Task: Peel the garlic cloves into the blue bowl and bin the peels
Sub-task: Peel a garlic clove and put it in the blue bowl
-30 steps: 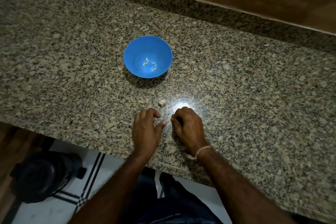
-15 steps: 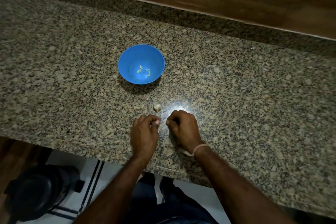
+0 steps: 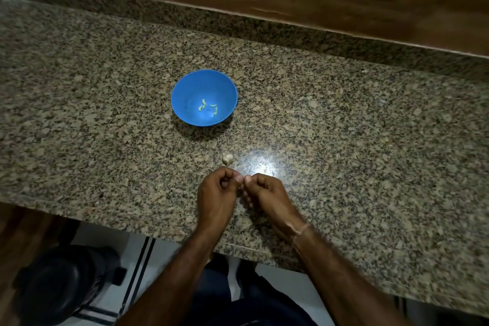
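Left hand [image 3: 218, 194] and right hand [image 3: 266, 194] meet fingertip to fingertip over the worktop [image 3: 105, 140], pinching what I take for a hidden clove. Just beyond lies unpeeled garlic [image 3: 227, 158]; farther, the bowl [image 3: 189, 87] holds a few peeled cloves [image 3: 209, 108]. Binning remains, I judge.

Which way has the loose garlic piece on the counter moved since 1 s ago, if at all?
No. The garlic piece keeps the same offset from the blue bowl, on the near side and slightly right of it. Only the view has shifted.
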`<action>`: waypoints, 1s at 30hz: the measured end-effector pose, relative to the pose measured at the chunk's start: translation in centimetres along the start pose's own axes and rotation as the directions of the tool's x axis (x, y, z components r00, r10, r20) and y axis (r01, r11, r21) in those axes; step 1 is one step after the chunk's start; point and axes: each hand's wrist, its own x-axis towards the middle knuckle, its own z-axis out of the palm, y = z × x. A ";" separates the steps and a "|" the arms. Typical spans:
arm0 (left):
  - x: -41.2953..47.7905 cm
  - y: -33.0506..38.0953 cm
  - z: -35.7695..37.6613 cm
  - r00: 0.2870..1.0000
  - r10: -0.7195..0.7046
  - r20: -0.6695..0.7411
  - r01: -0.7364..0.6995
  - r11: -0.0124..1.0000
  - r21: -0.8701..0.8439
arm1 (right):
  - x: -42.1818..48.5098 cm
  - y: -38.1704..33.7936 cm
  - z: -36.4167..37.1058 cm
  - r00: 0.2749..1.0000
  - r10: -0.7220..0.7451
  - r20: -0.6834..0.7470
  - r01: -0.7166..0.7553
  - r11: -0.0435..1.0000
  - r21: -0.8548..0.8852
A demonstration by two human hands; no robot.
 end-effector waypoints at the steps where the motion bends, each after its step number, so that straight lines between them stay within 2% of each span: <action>1: 0.0 0.2 0.0 1.000 0.001 0.005 -0.001 1.000 0.005 | 0.0 0.1 0.1 1.000 0.008 0.009 -0.008 1.000 0.014; 3: 0.0 0.3 -0.1 1.000 0.003 0.014 -0.004 1.000 0.016 | 0.1 0.1 0.4 1.000 0.009 0.004 -0.009 1.000 0.019; 5: -0.1 0.4 -0.1 0.999 0.013 0.031 -0.014 0.999 0.031 | 0.2 0.3 0.5 0.997 -0.071 -0.027 0.066 0.989 -0.135; 9: -0.2 0.8 0.3 0.990 -0.010 0.139 0.011 1.000 -0.004 | 0.3 0.4 0.3 0.925 -0.377 -0.056 0.304 0.819 -0.487; 11: -0.3 1.1 0.6 0.982 -0.025 0.186 0.034 0.998 -0.046 | 0.3 0.2 0.2 0.887 -0.460 -0.049 0.342 0.724 -0.599; 12: -0.3 1.2 0.6 0.980 -0.013 0.198 0.021 0.999 -0.035 | 0.3 0.0 0.2 0.887 -0.459 -0.054 0.333 0.715 -0.614; 13: -0.4 1.3 0.7 0.981 0.028 0.192 -0.030 0.999 0.009 | 0.3 0.0 0.2 0.908 -0.414 -0.059 0.307 0.756 -0.578; 15: -0.5 1.1 0.5 0.970 0.159 0.183 -0.187 0.971 0.148 | 0.3 -0.1 0.4 0.980 -0.195 -0.042 0.167 0.918 -0.358; 16: -0.6 1.1 0.4 0.962 0.200 0.188 -0.237 0.950 0.203 | 0.3 -0.2 0.6 0.999 -0.043 -0.007 0.040 0.971 -0.234; 17: -0.7 1.3 0.3 0.958 0.208 0.196 -0.249 0.943 0.220 | 0.3 -0.2 0.5 0.998 0.060 0.020 -0.057 0.991 -0.122; 18: -0.8 1.6 0.2 0.961 0.175 0.213 -0.216 0.958 0.186 | 0.3 0.0 0.5 0.996 0.090 0.025 -0.087 0.992 -0.096; 19: -0.7 2.0 0.1 0.967 0.100 0.235 -0.130 0.985 0.116 | 0.2 0.1 0.6 0.999 0.053 0.006 -0.051 0.991 -0.122; 20: -0.5 2.4 0.2 0.962 -0.009 0.274 0.002 1.000 0.025 | 0.2 0.5 0.6 0.997 -0.073 -0.034 0.064 0.973 -0.223; 22: 0.0 2.9 0.1 0.885 -0.238 0.399 0.305 0.946 -0.113 | 0.1 0.7 0.1 0.931 -0.361 -0.048 0.275 0.782 -0.559; 23: 0.1 3.1 0.0 0.857 -0.274 0.436 0.354 0.928 -0.112 | 0.1 0.6 0.1 0.905 -0.426 -0.014 0.322 0.704 -0.634; 24: 0.1 3.1 0.0 0.871 -0.251 0.422 0.317 0.944 -0.093 | 0.3 0.7 0.1 0.904 -0.427 0.011 0.327 0.675 -0.662; 25: -0.1 2.9 0.1 0.910 -0.184 0.371 0.210 0.977 -0.029 | 0.4 0.4 0.1 0.930 -0.367 0.017 0.297 0.724 -0.622; 26: -0.2 2.3 0.1 0.954 -0.077 0.288 0.053 0.994 0.091 | 0.7 0.4 0.2 0.966 -0.260 0.000 0.223 0.830 -0.511; 27: -0.5 1.7 0.0 0.975 0.050 0.215 -0.096 0.973 0.211 | 0.7 -0.1 0.6 0.989 -0.151 -0.010 0.132 0.894 -0.428; 28: -0.7 1.1 0.1 0.978 0.120 0.172 -0.161 0.955 0.250 | 0.6 -0.3 0.8 0.999 -0.043 -0.021 0.034 0.939 -0.342; 29: -0.5 1.2 0.1 0.980 0.096 0.174 -0.136 0.963 0.233 | 0.5 -0.5 1.1 0.998 -0.064 -0.025 0.051 0.932 -0.359; 30: -0.2 1.5 0.1 0.976 -0.026 0.217 0.002 0.994 0.108 | 0.3 -0.4 1.3 0.990 -0.133 -0.035 0.107 0.904 -0.413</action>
